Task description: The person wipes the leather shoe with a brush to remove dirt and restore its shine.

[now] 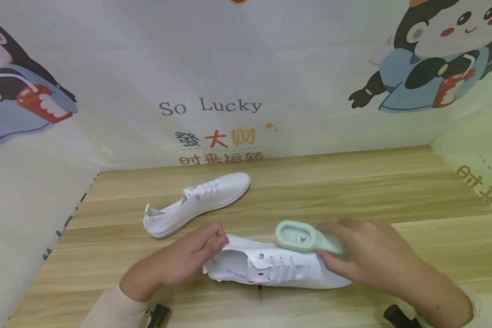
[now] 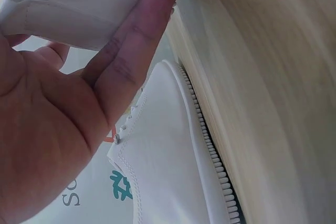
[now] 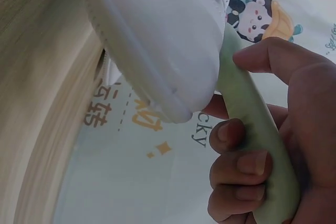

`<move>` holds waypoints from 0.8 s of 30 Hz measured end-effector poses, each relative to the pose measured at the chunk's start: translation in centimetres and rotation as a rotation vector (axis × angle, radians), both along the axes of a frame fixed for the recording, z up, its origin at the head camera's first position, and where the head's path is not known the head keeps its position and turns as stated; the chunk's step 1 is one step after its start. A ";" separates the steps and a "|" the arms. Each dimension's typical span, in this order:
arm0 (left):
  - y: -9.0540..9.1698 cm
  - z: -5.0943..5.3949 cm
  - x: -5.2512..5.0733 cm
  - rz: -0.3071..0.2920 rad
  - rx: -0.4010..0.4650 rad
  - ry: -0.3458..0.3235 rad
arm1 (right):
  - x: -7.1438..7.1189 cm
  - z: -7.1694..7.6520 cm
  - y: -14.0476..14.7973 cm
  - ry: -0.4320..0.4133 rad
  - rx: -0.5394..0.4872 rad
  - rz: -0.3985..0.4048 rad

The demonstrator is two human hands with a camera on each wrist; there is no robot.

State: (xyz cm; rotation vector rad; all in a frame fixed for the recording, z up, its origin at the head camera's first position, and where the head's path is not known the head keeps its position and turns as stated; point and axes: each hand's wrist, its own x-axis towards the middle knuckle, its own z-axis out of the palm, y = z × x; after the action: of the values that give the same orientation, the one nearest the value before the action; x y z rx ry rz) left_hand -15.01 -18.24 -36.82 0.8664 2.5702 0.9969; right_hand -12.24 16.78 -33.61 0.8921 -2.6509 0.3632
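Note:
A white lace-up shoe (image 1: 311, 272) lies near the front, toe to the right and opening facing me. My left hand (image 1: 182, 258) grips its heel end by the collar; the left wrist view shows fingers along the heel's side (image 2: 84, 9). In my right hand (image 1: 383, 259) is a light green cleaning brush (image 1: 297, 236), its handle wrapped by curled fingers in the right wrist view. The oval brush head lies along the shoe's far side, by the laces; its underside is hidden. A second white shoe (image 1: 213, 197) rests farther back, apart from both hands.
The wood-grain tabletop (image 1: 332, 187) is bounded by a printed backdrop (image 1: 311, 114) at the back and sides. Dark strap-like pieces (image 1: 159, 315) show near both wrists at the front edge.

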 end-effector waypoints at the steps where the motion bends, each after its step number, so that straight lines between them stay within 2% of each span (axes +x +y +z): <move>1: 0.0 0.0 0.0 0.003 -0.004 -0.002 | 0.1 0.0 0.0 0.002 0.005 -0.001; 14: -0.2 0.0 0.2 0.032 -0.064 -0.005 | 0.9 0.3 -0.3 0.006 -0.009 0.047; 19: -0.1 0.2 0.1 0.017 -0.102 0.002 | 1.3 0.3 -0.6 -0.015 -0.026 0.090; 24: 0.0 0.1 0.1 0.017 -0.123 0.005 | 1.6 0.1 -1.1 -0.002 -0.040 0.124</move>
State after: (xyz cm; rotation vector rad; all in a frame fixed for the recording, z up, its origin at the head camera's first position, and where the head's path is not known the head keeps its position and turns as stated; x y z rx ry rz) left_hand -14.95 -18.24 -36.74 0.8170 2.6152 0.8314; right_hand -10.63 15.65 -33.47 1.0462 -2.5879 0.4448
